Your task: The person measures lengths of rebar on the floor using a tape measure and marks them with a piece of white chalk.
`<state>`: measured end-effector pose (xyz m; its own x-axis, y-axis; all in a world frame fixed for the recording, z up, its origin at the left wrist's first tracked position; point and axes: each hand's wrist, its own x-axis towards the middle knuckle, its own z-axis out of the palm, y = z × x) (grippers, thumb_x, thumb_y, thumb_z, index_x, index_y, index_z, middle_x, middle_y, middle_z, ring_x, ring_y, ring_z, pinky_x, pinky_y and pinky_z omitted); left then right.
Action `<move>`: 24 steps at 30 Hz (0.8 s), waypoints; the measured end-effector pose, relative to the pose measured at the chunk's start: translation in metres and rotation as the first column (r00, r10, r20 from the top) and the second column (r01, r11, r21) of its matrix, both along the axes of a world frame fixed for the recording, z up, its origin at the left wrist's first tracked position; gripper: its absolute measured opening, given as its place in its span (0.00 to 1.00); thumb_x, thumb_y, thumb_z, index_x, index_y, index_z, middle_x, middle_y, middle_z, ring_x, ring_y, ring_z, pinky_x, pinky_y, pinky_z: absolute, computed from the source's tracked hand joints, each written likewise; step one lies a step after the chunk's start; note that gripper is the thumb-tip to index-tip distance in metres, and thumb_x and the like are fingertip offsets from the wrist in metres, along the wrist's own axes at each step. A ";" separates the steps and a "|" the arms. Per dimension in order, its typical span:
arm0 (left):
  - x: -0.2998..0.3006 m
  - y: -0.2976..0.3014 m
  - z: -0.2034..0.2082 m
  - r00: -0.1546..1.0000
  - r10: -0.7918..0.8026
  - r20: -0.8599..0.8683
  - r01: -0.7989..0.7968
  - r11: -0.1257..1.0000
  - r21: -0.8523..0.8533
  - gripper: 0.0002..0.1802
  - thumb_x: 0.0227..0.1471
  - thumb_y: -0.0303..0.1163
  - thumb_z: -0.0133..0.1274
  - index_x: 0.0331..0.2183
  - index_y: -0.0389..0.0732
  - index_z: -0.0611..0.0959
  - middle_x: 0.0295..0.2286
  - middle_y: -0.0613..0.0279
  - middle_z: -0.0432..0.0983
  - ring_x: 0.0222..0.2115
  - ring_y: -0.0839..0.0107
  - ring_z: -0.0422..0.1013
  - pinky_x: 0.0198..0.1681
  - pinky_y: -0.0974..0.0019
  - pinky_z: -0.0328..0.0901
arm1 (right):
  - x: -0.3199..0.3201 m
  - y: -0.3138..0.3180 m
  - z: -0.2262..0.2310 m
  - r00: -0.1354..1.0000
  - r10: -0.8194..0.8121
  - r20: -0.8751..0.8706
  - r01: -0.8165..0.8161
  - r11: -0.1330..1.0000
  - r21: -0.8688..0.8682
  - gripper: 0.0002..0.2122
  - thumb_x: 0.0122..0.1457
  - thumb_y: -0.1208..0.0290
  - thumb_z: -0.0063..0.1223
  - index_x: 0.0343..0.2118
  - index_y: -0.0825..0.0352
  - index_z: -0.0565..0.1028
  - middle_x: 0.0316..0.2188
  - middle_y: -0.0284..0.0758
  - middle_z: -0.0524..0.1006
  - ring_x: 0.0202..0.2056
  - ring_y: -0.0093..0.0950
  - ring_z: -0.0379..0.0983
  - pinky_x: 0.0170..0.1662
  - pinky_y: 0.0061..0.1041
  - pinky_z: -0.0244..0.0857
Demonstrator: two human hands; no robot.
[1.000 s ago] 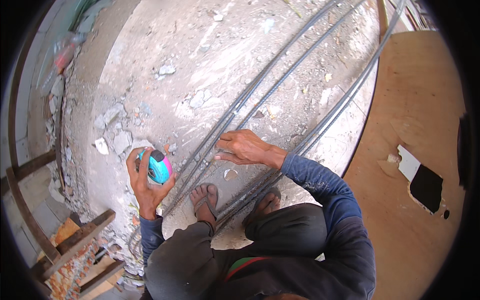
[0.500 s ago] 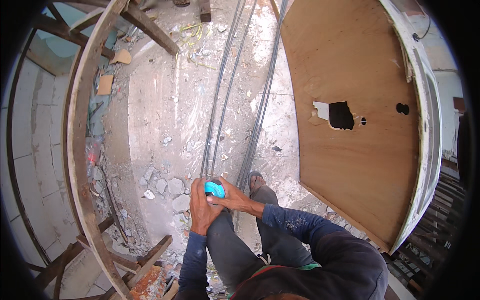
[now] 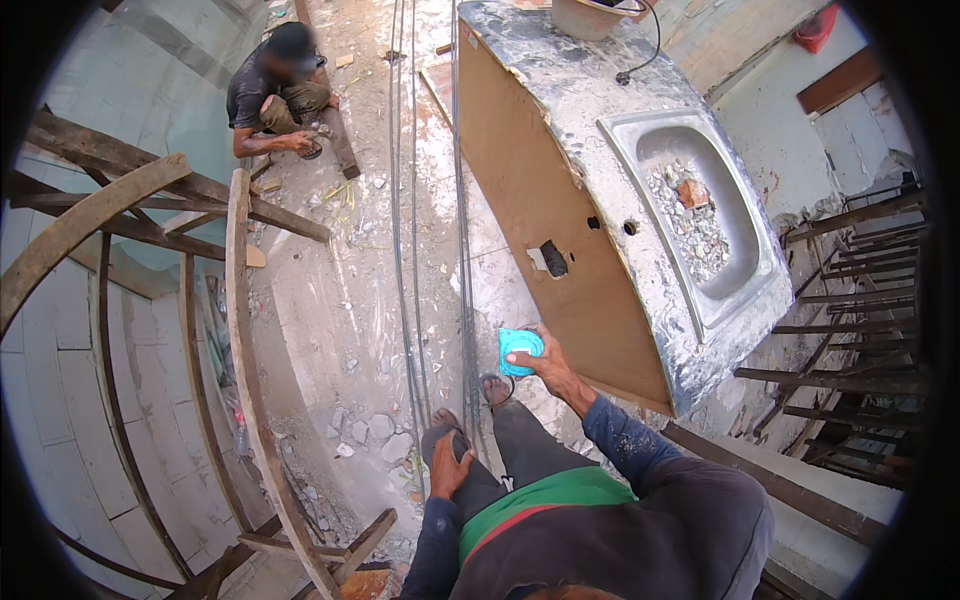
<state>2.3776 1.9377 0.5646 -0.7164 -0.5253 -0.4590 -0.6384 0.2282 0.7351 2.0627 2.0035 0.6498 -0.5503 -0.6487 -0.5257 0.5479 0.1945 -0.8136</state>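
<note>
Gripping the turquoise tape measure, my right hand was right of the rebar; left hand lay loosely open on my leg; basin sat at countertop's far edge.

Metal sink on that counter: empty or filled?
The metal sink is partly filled: grey rubble lies in it, with a reddish chunk amid the pieces.

I see a dusty blue sleeve just behind the R hand, dk top w/ green & red bottom, dk grey pants.
</note>
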 end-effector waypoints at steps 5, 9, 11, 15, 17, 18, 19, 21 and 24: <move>0.056 0.006 0.010 0.963 0.194 0.185 -0.164 0.973 -0.165 0.31 0.47 0.42 0.61 0.50 0.35 0.74 0.48 0.42 0.71 0.51 0.47 0.66 0.54 0.53 0.61 | -0.057 0.051 0.074 0.927 -0.211 -0.310 0.221 0.975 -0.005 0.31 0.46 0.67 0.70 0.49 0.72 0.64 0.38 0.40 0.73 0.37 0.27 0.75 0.35 0.25 0.75; 0.098 0.008 0.009 0.905 0.341 0.253 -0.326 0.940 -0.103 0.29 0.48 0.45 0.61 0.47 0.36 0.77 0.42 0.43 0.76 0.46 0.48 0.72 0.50 0.54 0.65 | -0.092 0.103 0.088 0.828 -0.393 -0.399 0.436 0.900 0.018 0.29 0.51 0.62 0.67 0.49 0.72 0.65 0.40 0.40 0.73 0.37 0.25 0.74 0.34 0.25 0.74; 0.117 0.009 -0.001 0.875 0.349 0.335 -0.341 0.936 -0.083 0.28 0.48 0.47 0.61 0.45 0.37 0.79 0.37 0.45 0.79 0.41 0.49 0.75 0.46 0.55 0.68 | -0.107 0.120 0.076 0.708 -0.534 -0.462 0.584 0.810 -0.042 0.27 0.52 0.62 0.65 0.49 0.72 0.66 0.40 0.39 0.74 0.37 0.25 0.74 0.36 0.25 0.73; 0.148 0.009 -0.026 0.873 0.271 0.406 -0.285 0.958 -0.028 0.27 0.48 0.47 0.61 0.44 0.38 0.80 0.39 0.46 0.79 0.43 0.53 0.75 0.47 0.59 0.68 | -0.126 0.159 0.050 0.627 -0.501 -0.596 0.648 0.761 0.042 0.26 0.54 0.62 0.64 0.50 0.71 0.67 0.37 0.39 0.74 0.37 0.25 0.73 0.38 0.25 0.71; 0.152 0.010 -0.032 0.871 0.259 0.416 -0.296 0.955 0.026 0.30 0.48 0.51 0.60 0.44 0.35 0.80 0.39 0.46 0.80 0.44 0.56 0.76 0.47 0.60 0.68 | -0.128 0.173 0.049 0.661 -0.594 -0.459 0.668 0.744 -0.001 0.23 0.53 0.62 0.64 0.47 0.72 0.70 0.35 0.37 0.75 0.37 0.25 0.73 0.38 0.25 0.71; 0.150 0.011 -0.033 0.888 0.247 0.388 -0.271 0.963 0.007 0.32 0.47 0.53 0.60 0.44 0.35 0.81 0.40 0.46 0.79 0.43 0.56 0.76 0.47 0.60 0.68 | -0.129 0.176 0.051 0.616 -0.539 -0.574 0.673 0.739 0.028 0.23 0.52 0.57 0.64 0.44 0.70 0.73 0.35 0.39 0.76 0.36 0.30 0.74 0.40 0.31 0.70; 0.147 0.012 -0.031 0.855 0.336 0.395 -0.393 0.917 0.072 0.34 0.46 0.55 0.60 0.44 0.35 0.81 0.40 0.45 0.79 0.42 0.56 0.76 0.46 0.59 0.68 | -0.128 0.181 0.057 0.547 -0.332 -0.769 0.678 0.715 0.174 0.25 0.52 0.53 0.63 0.43 0.70 0.73 0.36 0.41 0.77 0.36 0.35 0.75 0.41 0.35 0.69; 0.134 0.011 -0.023 0.889 0.335 0.314 -0.352 0.936 -0.003 0.29 0.49 0.50 0.60 0.44 0.35 0.80 0.38 0.46 0.80 0.40 0.56 0.77 0.45 0.59 0.68 | -0.125 0.183 0.072 0.542 0.031 -0.840 0.648 0.620 0.442 0.31 0.51 0.42 0.58 0.45 0.68 0.72 0.38 0.48 0.78 0.39 0.48 0.75 0.43 0.45 0.66; 0.111 0.011 -0.004 0.885 0.393 0.248 -0.395 0.917 -0.044 0.26 0.49 0.46 0.59 0.44 0.35 0.80 0.37 0.47 0.80 0.40 0.55 0.77 0.45 0.59 0.69 | -0.121 0.180 0.092 0.593 0.286 -0.752 0.614 0.443 0.653 0.32 0.51 0.41 0.57 0.46 0.68 0.70 0.36 0.50 0.78 0.41 0.49 0.74 0.43 0.46 0.66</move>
